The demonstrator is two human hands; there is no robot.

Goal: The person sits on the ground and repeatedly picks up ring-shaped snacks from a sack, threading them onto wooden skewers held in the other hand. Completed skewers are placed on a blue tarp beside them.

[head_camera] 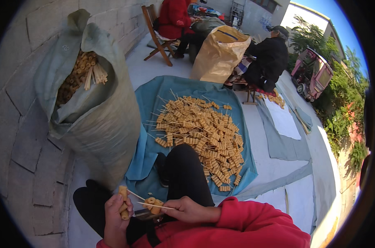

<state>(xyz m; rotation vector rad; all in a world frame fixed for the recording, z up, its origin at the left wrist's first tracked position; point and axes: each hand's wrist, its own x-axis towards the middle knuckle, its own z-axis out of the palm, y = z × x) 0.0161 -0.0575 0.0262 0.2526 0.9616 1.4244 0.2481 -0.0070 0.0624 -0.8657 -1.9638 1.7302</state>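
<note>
My left hand grips several short tan tube-shaped pieces over my lap. Beside it, my right hand pinches a thin wooden skewer and a bunched tan piece. A second skewer slants between the hands; which fingers support it I cannot tell. Beyond my knees, a heap of skewered tan pieces lies on a teal cloth. At the left stands a large grey-green woven sack with loose tube pieces and a bundle of bare skewers in its mouth.
A block wall runs along the left. Past the cloth stand a yellowish sack, a person in red by a wooden folding chair, and a seated person in black. Fabric sheets and a pink three-wheeler are at right.
</note>
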